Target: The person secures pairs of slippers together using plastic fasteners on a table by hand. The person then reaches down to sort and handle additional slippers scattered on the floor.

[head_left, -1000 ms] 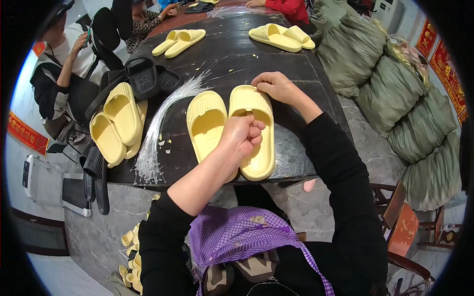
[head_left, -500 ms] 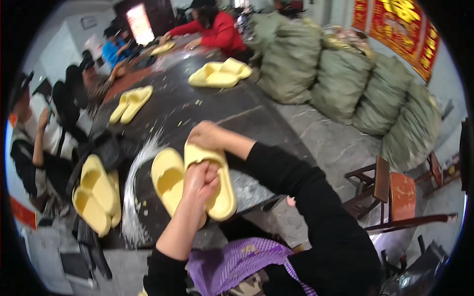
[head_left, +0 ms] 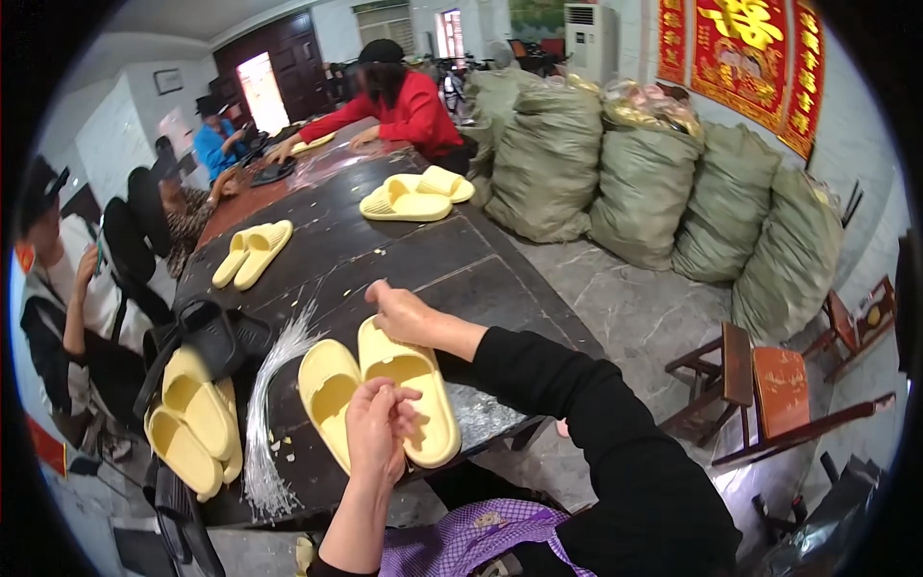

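The view has lifted since a moment ago: more of the room shows now, and the big green sacks and the person in red sit nearer the middle. The two hands have hardly moved on the yellow slippers.

At the far left, a stack of yellow slippers lies at the table's edge. Beside it is a bundle of thin clear strings, running from the near edge away across the dark table.

Next comes the pair of yellow slippers, side by side and touching, near the front edge of the table. Their long sides run from the person away, tipped a bit to the left. Which end is the toe is hard to tell.

The left hand is curled with fingers pinched on the near part of the right slipper. The right hand lies fairly flat, fingers loosely bent, on the far end of the same slipper.

Farther right, a wooden chair stands on the floor.
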Demonstrator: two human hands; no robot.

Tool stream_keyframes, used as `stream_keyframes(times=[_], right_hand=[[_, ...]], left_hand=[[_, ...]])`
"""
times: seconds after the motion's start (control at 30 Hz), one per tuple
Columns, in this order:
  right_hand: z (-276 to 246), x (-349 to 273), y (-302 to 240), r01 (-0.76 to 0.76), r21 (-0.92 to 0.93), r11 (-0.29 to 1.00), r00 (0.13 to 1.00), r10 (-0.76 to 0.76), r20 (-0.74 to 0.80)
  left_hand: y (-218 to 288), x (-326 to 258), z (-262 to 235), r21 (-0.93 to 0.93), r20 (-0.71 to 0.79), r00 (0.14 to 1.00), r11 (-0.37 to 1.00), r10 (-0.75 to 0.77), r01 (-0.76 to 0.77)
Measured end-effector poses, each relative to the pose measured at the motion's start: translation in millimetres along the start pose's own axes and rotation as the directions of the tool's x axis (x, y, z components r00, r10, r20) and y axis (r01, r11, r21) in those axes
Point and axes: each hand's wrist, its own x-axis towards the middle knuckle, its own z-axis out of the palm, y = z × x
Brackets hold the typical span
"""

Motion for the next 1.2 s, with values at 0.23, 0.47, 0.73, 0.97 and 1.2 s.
stream_keyframes(times=[0.23,0.47,0.73,0.97,1.2], right_hand=[[5,-6,5,0.070,-0.067,0.995,0.997,-0.068,0.032],[-12,-12,-22,0.144,-0.105,0.984,0.987,-0.135,0.089],[1,-8,-16,0.207,-0.129,0.970,0.974,-0.217,-0.063],[-1,-1,-9,0.326,-0.100,0.940,0.945,-0.322,0.057],[-6,-9,-33,0.338,-0.072,0.938,0.929,-0.321,0.185]], left_hand=[[14,-10,8,-0.216,0.073,0.997,0.976,0.007,0.009],[2,-4,-16,-0.194,0.032,0.999,0.980,0.042,-0.035],[-10,5,-40,-0.384,-0.074,0.991,0.920,-0.110,0.073],[-4,3,-36,-0.448,-0.100,0.967,0.878,-0.235,0.167],[-2,-9,-48,-0.484,-0.042,0.951,0.839,-0.307,0.249]])
